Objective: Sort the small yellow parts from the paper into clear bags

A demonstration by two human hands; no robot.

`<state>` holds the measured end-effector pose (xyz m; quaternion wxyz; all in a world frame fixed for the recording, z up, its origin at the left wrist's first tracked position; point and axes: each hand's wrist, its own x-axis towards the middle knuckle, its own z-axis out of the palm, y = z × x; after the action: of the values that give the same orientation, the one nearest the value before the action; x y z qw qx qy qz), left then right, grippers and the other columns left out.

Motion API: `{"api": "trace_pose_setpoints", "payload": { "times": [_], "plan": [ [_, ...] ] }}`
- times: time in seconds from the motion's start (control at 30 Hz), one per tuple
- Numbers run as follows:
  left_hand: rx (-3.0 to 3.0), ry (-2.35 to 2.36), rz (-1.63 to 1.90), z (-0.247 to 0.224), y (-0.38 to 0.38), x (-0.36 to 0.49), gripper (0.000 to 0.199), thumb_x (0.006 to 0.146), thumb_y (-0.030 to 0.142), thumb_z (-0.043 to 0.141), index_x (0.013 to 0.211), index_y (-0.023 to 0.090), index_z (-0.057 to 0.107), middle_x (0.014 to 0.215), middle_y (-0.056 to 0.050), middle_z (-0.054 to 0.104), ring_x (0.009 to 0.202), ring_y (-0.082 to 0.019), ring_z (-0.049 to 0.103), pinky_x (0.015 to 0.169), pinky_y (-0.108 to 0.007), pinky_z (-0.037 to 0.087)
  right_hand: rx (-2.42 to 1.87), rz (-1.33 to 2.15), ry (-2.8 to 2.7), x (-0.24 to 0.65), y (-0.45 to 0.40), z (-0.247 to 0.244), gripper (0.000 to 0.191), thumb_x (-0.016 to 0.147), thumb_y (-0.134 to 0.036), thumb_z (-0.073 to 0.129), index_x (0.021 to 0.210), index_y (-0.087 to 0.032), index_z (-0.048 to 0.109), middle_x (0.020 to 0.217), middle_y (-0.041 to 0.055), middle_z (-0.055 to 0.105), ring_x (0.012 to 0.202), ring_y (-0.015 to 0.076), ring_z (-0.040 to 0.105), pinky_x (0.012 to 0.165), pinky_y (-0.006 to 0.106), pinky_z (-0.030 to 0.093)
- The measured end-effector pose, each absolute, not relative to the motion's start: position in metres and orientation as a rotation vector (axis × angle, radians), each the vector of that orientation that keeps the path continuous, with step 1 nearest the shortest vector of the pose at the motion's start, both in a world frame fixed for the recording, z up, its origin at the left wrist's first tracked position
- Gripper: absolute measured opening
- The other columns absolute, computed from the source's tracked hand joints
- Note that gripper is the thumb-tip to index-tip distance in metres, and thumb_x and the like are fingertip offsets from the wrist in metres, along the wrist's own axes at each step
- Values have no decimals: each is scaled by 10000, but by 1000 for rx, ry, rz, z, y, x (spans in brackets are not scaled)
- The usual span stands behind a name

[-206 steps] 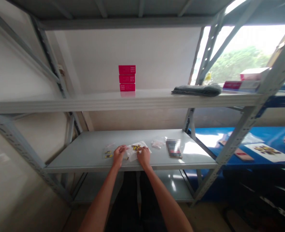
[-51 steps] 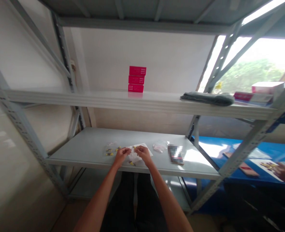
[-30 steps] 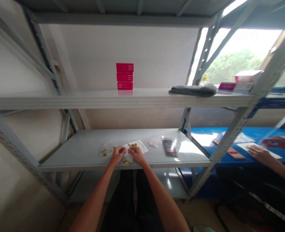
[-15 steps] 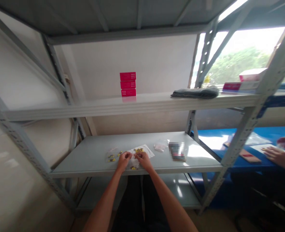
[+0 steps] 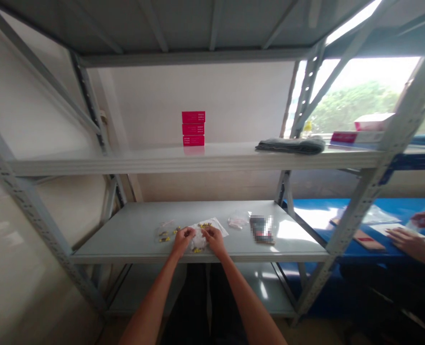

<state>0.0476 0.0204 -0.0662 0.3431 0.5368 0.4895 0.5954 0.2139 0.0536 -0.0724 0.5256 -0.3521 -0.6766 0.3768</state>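
Note:
My left hand (image 5: pixel 183 236) and my right hand (image 5: pixel 213 238) are close together over the grey shelf, fingers pinched. Between them is a thin clear plastic bag (image 5: pixel 198 243), its edges at my fingertips. Small yellow-and-dark pieces (image 5: pixel 197 250) show at its lower end; their kind is too small to make out. Behind my hands lies a white sheet or bag (image 5: pixel 218 226) with more yellow-and-dark pieces (image 5: pixel 205 225) on it. Left of my left hand, a clear bag (image 5: pixel 162 233) holds a few similar pieces.
To the right lie a clear bag with pinkish contents (image 5: pixel 237 222) and a blurred-out packet (image 5: pixel 262 229). Three pink boxes (image 5: pixel 194 129) and a folded grey cloth (image 5: pixel 290 145) sit on the shelf above. Another person's hand (image 5: pixel 407 242) is at the blue table (image 5: pixel 313 207), beyond a metal post.
My view has shifted slightly. My fingertips have moved a little apart over the clear plastic bag, and more of the yellow pieces at its lower end show.

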Motion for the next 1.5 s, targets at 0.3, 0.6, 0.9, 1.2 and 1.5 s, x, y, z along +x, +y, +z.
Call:
{"api": "trace_pose_setpoints", "payload": {
  "times": [0.3, 0.6, 0.9, 1.2, 1.5],
  "plan": [
    [1420, 1258, 1494, -66, 21, 45, 389, 675, 542, 766, 777, 166, 769, 745, -75, 746, 731, -225, 682, 697, -321, 515, -795, 832, -1765, 213, 50, -69, 353, 863, -466, 583, 647, -197, 659, 535, -4, 549, 529, 143, 482, 537, 251, 370],
    [1448, 1290, 1488, -63, 19, 47, 393, 641, 520, 802, 765, 149, 768, 765, -75, 754, 727, -216, 687, 688, -291, 512, -822, 729, -1794, 206, 51, -73, 314, 886, -344, 531, 637, -181, 631, 583, 6, 586, 564, 137, 487, 558, 249, 333],
    [1348, 1295, 1510, -61, 16, 48, 369, 671, 503, 771, 763, 146, 778, 729, -84, 762, 691, -210, 693, 693, -306, 522, -820, 776, -1716, 211, 49, -70, 302, 903, -348, 499, 698, -186, 652, 617, 1, 604, 584, 140, 519, 579, 233, 380],
    [1336, 1293, 1482, -62, 16, 48, 377, 644, 480, 795, 796, 134, 793, 768, -112, 775, 707, -231, 706, 690, -320, 524, -860, 687, -1692, 213, 47, -71, 349, 899, -367, 545, 619, -183, 638, 578, 14, 602, 560, 143, 508, 589, 254, 372],
    [1381, 1288, 1524, -58, 14, 48, 370, 676, 525, 743, 687, 156, 718, 651, -43, 716, 632, -180, 641, 630, -269, 479, -801, 814, -1673, 211, 44, -66, 373, 874, -476, 609, 691, -162, 693, 576, 8, 600, 537, 133, 489, 534, 243, 340]
  ]
}}
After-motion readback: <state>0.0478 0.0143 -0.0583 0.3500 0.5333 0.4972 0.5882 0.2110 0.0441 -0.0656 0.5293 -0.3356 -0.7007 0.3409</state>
